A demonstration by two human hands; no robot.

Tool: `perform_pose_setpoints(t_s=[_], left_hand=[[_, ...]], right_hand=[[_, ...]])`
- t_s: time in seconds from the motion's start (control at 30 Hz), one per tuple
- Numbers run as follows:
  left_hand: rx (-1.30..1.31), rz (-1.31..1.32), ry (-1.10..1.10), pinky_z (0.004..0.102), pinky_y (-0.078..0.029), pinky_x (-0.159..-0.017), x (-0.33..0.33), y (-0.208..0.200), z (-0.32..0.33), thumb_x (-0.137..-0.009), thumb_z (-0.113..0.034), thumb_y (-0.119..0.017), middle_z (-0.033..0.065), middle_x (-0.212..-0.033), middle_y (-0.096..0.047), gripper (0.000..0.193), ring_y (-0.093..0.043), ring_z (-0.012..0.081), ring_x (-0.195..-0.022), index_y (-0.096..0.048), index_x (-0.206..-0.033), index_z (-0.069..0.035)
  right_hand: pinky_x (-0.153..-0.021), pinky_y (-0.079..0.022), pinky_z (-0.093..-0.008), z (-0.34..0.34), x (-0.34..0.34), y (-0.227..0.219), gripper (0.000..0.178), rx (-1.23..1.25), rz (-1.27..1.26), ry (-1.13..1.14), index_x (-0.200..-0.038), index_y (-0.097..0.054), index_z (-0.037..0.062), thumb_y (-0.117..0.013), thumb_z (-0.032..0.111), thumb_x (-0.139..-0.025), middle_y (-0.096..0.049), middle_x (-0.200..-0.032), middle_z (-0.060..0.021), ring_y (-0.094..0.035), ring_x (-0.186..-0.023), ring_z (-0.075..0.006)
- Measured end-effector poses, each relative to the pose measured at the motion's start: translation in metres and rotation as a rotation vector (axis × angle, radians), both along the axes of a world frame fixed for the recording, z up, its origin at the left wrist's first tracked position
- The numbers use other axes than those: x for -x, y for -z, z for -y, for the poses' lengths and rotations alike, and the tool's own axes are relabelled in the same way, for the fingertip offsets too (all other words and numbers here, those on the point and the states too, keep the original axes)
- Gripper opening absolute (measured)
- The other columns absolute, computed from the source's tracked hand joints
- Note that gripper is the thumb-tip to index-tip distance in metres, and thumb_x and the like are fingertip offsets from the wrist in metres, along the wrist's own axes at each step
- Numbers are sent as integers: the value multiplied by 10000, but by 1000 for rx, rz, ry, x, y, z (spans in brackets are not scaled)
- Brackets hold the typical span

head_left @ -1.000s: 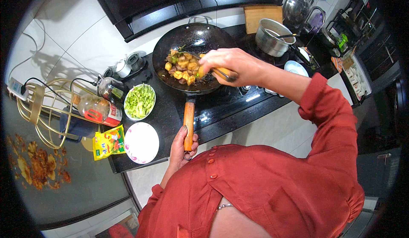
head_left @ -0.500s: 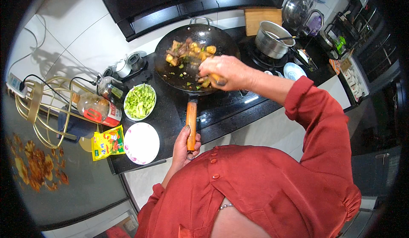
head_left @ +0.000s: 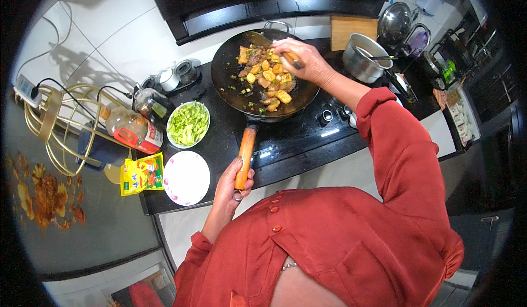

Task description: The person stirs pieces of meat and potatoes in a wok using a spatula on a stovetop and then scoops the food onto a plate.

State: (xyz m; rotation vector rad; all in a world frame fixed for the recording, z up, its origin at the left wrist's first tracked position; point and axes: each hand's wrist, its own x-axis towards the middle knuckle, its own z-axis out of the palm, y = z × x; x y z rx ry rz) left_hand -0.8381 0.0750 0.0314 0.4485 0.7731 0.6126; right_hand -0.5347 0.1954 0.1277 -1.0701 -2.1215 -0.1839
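Note:
My left hand (head_left: 233, 183) is closed round the wooden handle (head_left: 247, 153) of a black wok (head_left: 224, 76) on the stove. Above the wok, my right hand (head_left: 308, 61) grips a spatula (head_left: 258, 39); the end of its wooden grip sticks out below the fingers. The spatula's blade rests near the wok's far left wall, partly hidden. Golden-brown chunks of food (head_left: 269, 77), with darker pieces and green bits among them, lie in the middle and near right of the wok.
Left of the wok are chopped greens (head_left: 188, 124) in a white bowl, a white plate (head_left: 186, 178), a yellow packet (head_left: 141, 174) and a plastic bottle (head_left: 132, 128). A metal pot (head_left: 365, 60) stands to the right, near a wooden board (head_left: 353, 33).
The spatula and my right hand have moved toward the wok's far side. The blurred, stirred food now lies spread farther right and nearer. The whole view has shifted slightly.

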Motion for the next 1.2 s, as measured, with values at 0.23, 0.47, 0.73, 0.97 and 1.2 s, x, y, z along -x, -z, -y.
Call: perform_pose_setpoints(t_s=[0.23, 0.47, 0.73, 0.97, 1.2], left_hand=[[22, 15, -13, 159, -288, -316, 2, 6, 0, -858, -312, -504, 66, -698, -494, 262, -432, 86, -457, -410, -1018, -127], [18, 37, 20, 157, -288, -312, 1, 10, -2, -864, -307, -496, 62, -700, -492, 246, -435, 85, -457, -399, -1009, -133], [2, 34, 14, 165, -305, -328, -6, 16, 7, -876, -314, -469, 55, -699, -490, 289, -442, 82, -460, -383, -1089, -140], [-28, -27, 15, 166, -297, -330, -16, 11, 3, -876, -316, -471, 57, -706, -500, 295, -435, 80, -463, -389, -1085, -125], [-16, -30, -23, 162, -293, -318, -12, 10, 6, -870, -325, -481, 57, -706, -499, 276, -427, 75, -450, -395, -1018, -108]], right_hand=[[-829, -440, -345, 43, 34, -2, 234, 149, 14, -309, -900, -530, 53, -611, 70, -682, -571, -984, -131, -545, -958, -291], [-839, -437, -353, 90, 37, -67, 251, 300, 95, -356, -896, -528, 37, -576, -20, -656, -577, -991, -126, -561, -946, -283], [-717, -475, -303, 47, 70, -87, 168, 502, -40, -124, -824, -600, 37, -561, 119, -682, -623, -792, -96, -605, -772, -202], [-617, -467, -320, -9, 21, -35, 152, 258, -26, -50, -743, -600, 55, -586, 171, -647, -603, -639, -74, -600, -638, -202], [-385, -451, -222, 11, -39, -100, 264, 617, -501, 376, -752, -591, 41, -570, 304, -752, -625, -677, -87, -584, -456, -148]])
